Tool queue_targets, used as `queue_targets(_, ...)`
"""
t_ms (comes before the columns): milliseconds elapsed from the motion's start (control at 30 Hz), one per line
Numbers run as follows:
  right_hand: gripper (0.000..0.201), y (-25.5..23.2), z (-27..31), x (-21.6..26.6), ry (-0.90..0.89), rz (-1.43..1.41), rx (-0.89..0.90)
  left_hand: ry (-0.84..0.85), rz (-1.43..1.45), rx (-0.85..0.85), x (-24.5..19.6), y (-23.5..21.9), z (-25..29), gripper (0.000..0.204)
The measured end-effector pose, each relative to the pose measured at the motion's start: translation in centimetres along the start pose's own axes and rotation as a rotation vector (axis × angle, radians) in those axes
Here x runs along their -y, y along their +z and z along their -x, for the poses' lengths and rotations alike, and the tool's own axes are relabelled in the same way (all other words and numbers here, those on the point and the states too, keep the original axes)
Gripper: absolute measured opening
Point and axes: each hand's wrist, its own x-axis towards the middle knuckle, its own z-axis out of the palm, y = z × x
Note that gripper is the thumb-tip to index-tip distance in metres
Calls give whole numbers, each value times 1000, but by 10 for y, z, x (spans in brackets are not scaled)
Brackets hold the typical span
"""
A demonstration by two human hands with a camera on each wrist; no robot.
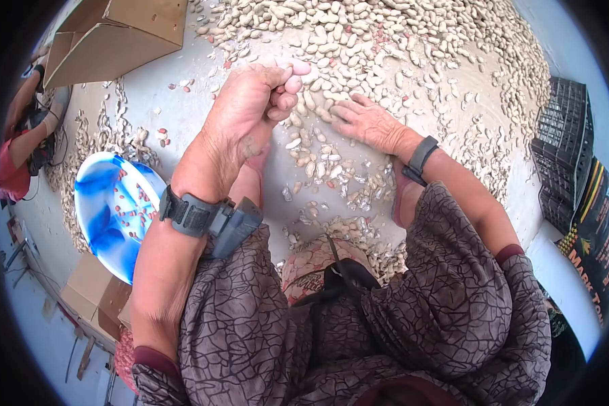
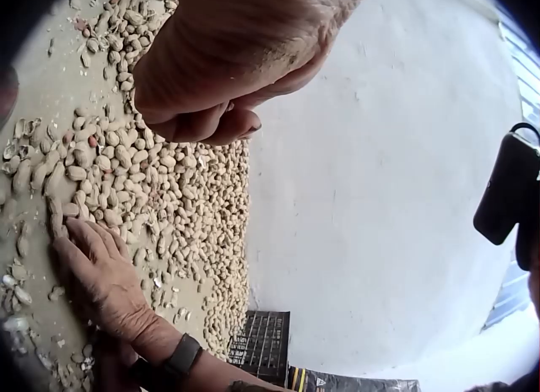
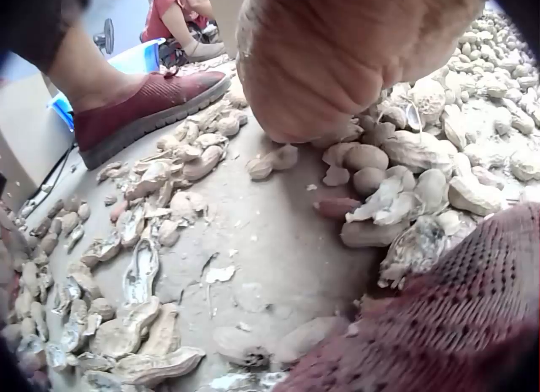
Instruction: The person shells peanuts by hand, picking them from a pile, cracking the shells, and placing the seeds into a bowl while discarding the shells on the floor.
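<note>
My left hand (image 1: 254, 101) is raised over the floor, its fingers curled in toward the palm. Nothing shows between them, and the inside of the fist is hidden. In the left wrist view this fist (image 2: 228, 80) hangs above a spread of unshelled peanuts (image 2: 160, 177). My right hand (image 1: 371, 126) rests low, palm down, with its fingers extended at the near edge of the peanuts (image 1: 325, 40). From the right wrist, the heel of that hand (image 3: 337, 63) hides its fingers. Broken shells (image 1: 331, 169) and a few loose nuts lie between my feet.
A blue and white basin (image 1: 105, 233) with red kernels stands at left, by cardboard boxes (image 1: 132, 30). Another person (image 1: 30, 135) sits at far left. A black crate (image 1: 565, 142) and a printed sack (image 1: 592, 237) stand at right. My shoes (image 3: 148, 109) flank the shells.
</note>
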Motion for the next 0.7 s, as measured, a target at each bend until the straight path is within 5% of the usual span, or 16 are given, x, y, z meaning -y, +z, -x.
queue_targets(200,24,-12,0,-7,253,133,31,22,-87,-73,-3,11,4,24)
queue_targets(333,29,-16,-11,4,317,148,-113,32,-126,-64,-6,15,8,25)
queue_targets(400,31,-20,-26,18,365,-203,160,30,-112,-61,-2,13,4,25)
queue_targets(533,26,6,-37,41,434,-351,30,-17,-113,-57,3,12,2,25)
queue_targets(700,21,23,-35,39,475,-371,84,-13,-74,-81,3,10,-3,24)
